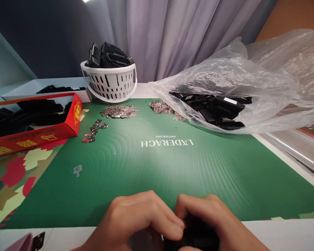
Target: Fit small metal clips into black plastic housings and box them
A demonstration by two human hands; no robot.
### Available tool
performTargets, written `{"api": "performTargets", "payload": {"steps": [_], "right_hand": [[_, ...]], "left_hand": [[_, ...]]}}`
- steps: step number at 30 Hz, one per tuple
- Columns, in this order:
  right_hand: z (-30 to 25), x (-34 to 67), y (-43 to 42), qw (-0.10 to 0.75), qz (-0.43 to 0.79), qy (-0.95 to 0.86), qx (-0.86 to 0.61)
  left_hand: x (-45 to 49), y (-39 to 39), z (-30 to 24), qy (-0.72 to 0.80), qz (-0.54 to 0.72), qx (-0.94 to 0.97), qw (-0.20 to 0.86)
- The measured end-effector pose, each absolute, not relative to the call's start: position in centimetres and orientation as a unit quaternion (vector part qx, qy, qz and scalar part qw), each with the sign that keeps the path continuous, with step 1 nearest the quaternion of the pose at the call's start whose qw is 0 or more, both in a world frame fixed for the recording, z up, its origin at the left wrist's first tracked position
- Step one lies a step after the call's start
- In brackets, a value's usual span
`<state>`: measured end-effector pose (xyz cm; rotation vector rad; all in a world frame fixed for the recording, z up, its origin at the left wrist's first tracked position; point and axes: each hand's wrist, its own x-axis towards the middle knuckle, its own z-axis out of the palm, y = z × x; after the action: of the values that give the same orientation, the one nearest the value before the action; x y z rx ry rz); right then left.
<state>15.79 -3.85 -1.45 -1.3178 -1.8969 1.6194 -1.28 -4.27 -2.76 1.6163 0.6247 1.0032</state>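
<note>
Close in, the left hand (138, 219) and right hand (206, 219) press their grips together around a black plastic part (193, 234), held low where both can work it. Farther across the green mat (199, 181), stamped metal pieces (118, 111) lie heaped within reach, beside black parts (211, 108) in a clear plastic bag (272, 69) and a white slotted basket (108, 87).

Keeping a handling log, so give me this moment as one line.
left hand: holds black plastic part | right hand: holds same part | nearby: small metal pieces | white basket
</note>
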Motion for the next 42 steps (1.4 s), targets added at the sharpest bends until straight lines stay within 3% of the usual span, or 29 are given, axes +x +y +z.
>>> {"api": "performTargets", "payload": {"steps": [17, 25, 32, 42], "right_hand": [[-0.1, 15.4, -3.8, 0.125, 0.621, -0.614, -0.471], [-0.3, 15.5, -3.6, 0.126, 0.630, -0.624, -0.446], [-0.3, 15.4, -4.0, 0.184, 0.588, -0.643, -0.454], [-0.4, 15.6, -3.5, 0.156, 0.558, -0.695, -0.425]], "left_hand": [[-1.1, -4.0, -1.6, 0.290, 0.402, 0.663, 0.561], [-1.0, -4.0, -1.7, 0.294, 0.422, 0.689, 0.511], [-0.9, -4.3, -1.9, 0.309, 0.451, 0.653, 0.524], [-1.5, -4.4, -1.7, 0.358, 0.404, 0.636, 0.551]]}}
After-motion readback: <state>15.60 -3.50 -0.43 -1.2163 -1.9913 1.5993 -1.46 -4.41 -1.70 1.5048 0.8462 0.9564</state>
